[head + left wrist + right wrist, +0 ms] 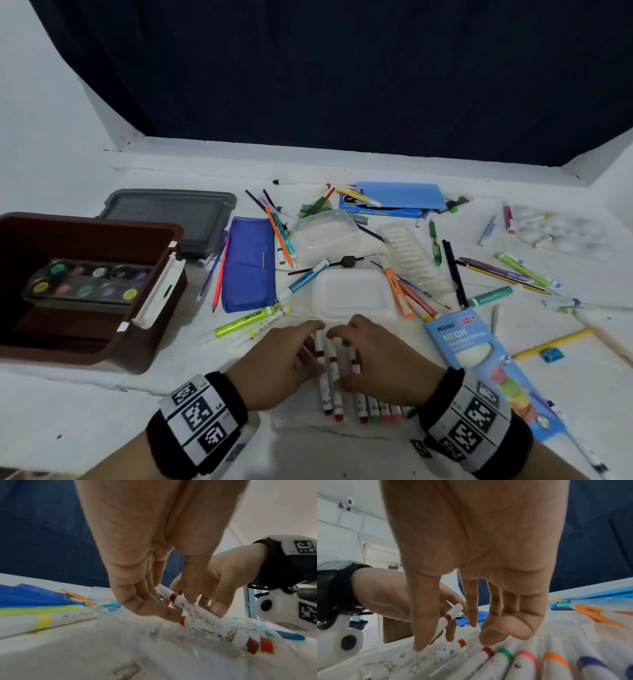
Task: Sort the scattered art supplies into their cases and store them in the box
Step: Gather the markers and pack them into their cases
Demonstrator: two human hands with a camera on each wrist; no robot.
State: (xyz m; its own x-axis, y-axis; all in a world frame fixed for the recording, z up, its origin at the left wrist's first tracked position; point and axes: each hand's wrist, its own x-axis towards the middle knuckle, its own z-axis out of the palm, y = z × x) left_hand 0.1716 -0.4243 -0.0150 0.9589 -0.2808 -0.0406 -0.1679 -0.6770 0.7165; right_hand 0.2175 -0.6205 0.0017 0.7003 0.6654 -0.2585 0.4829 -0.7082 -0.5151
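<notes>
Both hands low over a row of white markers [342,387] lying side by side at the near table edge. My left hand [281,363] pinches a brown-banded marker [176,599], tilted up off the row. My right hand [380,359] has fingers spread, tips pressing the row, gripping nothing. Brown box [113,346] sits well left, paint palette [85,284] inside; blue pouch [248,263] beyond.

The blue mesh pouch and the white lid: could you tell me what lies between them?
In the head view, a blue-and-white pen lies slanted between the blue mesh pouch and the white lid.
</notes>
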